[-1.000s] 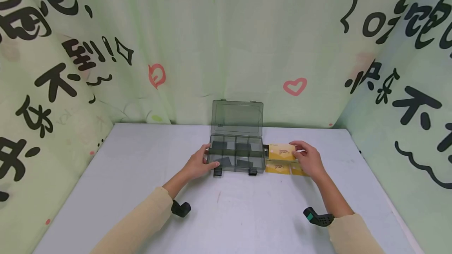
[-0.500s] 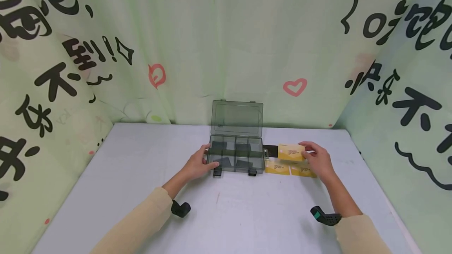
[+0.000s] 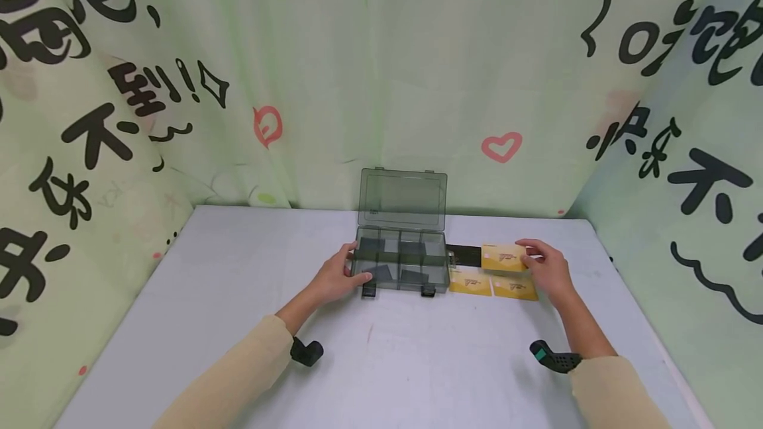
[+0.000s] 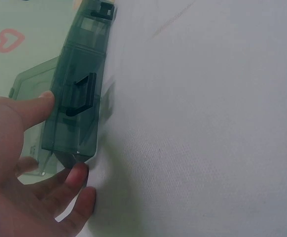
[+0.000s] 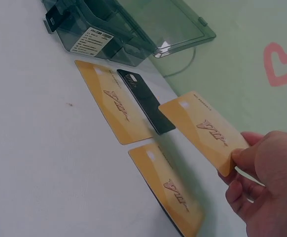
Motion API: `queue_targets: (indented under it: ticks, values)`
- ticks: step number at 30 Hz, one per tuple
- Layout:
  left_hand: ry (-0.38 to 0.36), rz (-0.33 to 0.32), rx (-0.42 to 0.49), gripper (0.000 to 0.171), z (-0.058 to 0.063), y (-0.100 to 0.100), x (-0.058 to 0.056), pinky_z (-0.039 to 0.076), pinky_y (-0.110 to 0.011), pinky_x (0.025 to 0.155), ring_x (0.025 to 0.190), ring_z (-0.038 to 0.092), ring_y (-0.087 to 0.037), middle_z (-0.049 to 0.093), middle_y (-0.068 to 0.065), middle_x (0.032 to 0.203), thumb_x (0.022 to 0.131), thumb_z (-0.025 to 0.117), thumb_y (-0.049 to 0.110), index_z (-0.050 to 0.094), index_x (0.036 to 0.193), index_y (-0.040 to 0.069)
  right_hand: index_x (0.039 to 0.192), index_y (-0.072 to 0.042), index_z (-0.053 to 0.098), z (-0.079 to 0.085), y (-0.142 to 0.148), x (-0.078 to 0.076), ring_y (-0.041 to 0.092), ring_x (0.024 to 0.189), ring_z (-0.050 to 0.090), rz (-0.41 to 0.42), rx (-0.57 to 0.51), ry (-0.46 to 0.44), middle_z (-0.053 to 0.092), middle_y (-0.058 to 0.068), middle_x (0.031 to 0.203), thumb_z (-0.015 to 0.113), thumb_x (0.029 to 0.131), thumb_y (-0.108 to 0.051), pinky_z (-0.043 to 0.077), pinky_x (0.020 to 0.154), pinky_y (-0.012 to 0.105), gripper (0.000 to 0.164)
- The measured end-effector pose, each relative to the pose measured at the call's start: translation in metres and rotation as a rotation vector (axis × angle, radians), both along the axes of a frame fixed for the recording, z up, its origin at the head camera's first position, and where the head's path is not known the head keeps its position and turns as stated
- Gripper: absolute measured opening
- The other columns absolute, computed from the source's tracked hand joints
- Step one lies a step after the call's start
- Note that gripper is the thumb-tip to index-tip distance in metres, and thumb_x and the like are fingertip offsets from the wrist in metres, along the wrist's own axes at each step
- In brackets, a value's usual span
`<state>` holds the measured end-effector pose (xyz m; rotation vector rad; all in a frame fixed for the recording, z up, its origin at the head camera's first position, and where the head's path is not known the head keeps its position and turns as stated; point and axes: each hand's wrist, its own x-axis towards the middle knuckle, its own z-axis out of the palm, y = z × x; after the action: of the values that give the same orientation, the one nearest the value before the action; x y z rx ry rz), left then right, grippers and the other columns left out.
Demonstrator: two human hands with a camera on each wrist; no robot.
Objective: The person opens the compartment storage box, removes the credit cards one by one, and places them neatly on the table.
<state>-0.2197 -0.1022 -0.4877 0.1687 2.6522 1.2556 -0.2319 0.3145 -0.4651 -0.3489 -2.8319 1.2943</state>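
Observation:
A translucent grey-green compartment box (image 3: 401, 260) stands on the table with its lid (image 3: 403, 199) up. My left hand (image 3: 338, 275) grips its left end, the thumb on the front corner and the fingers around the side. Dark flat pieces show in several compartments. Between the thumb and fingers of my right hand (image 3: 550, 271) is a yellow VIP card (image 5: 202, 131), pinched by one end and held above the table. A black card (image 5: 146, 101) lies right of the box. In front of it lie two more yellow cards, one nearer the box (image 3: 469, 283) and one farther right (image 3: 515, 288).
Two black latches hang at the box's front, one left (image 3: 369, 290) and one right (image 3: 428, 291). A white label (image 5: 92, 41) is on its right end. A printed curtain (image 3: 381, 71) hangs behind the white table (image 3: 393, 363) and along both sides.
My right hand has moved to the right with the yellow card, away from the box. More of the black card now shows. My left hand has stayed on the box.

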Motion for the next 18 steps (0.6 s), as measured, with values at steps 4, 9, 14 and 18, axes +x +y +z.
queue_targets:
  ticks: [4,9,14,18]
  values:
    - [0.001,0.004,-0.005,0.077,0.001,0.000,0.000,0.042,-0.033,0.072,0.089,0.051,-0.020,0.051,-0.012,0.139,0.088,0.070,0.036,0.030,0.151,0.016,0.138,-0.008,0.051,-0.001,0.001,-0.002,0.039,0.114,0.046,-0.002,0.012,0.000,0.048,0.025,0.133,0.044,0.102,-0.010,0.041,0.101,0.051,0.037]
    - [0.004,-0.002,0.001,0.077,0.000,0.000,0.000,0.041,-0.033,0.071,0.088,0.050,-0.019,0.052,-0.012,0.138,0.088,0.070,0.036,0.030,0.151,0.015,0.138,-0.007,0.051,-0.007,0.005,-0.006,0.039,0.112,0.047,-0.021,0.040,0.004,0.049,0.026,0.132,0.046,0.102,-0.010,0.042,0.099,0.050,0.037]
    - [0.004,0.001,0.006,0.077,0.002,0.000,0.002,0.040,-0.033,0.071,0.087,0.049,-0.019,0.052,-0.013,0.137,0.089,0.070,0.034,0.030,0.151,0.015,0.138,-0.007,0.051,-0.010,0.011,-0.009,0.040,0.113,0.045,-0.027,0.059,-0.002,0.048,0.027,0.132,0.045,0.102,-0.009,0.042,0.099,0.051,0.037]
    - [-0.002,0.004,0.001,0.077,0.002,0.000,0.002,0.040,-0.033,0.071,0.087,0.049,-0.020,0.052,-0.012,0.137,0.088,0.070,0.035,0.030,0.151,0.016,0.139,-0.006,0.050,-0.012,0.014,-0.012,0.039,0.113,0.044,-0.035,0.066,-0.016,0.047,0.027,0.133,0.045,0.102,-0.009,0.043,0.096,0.049,0.037]
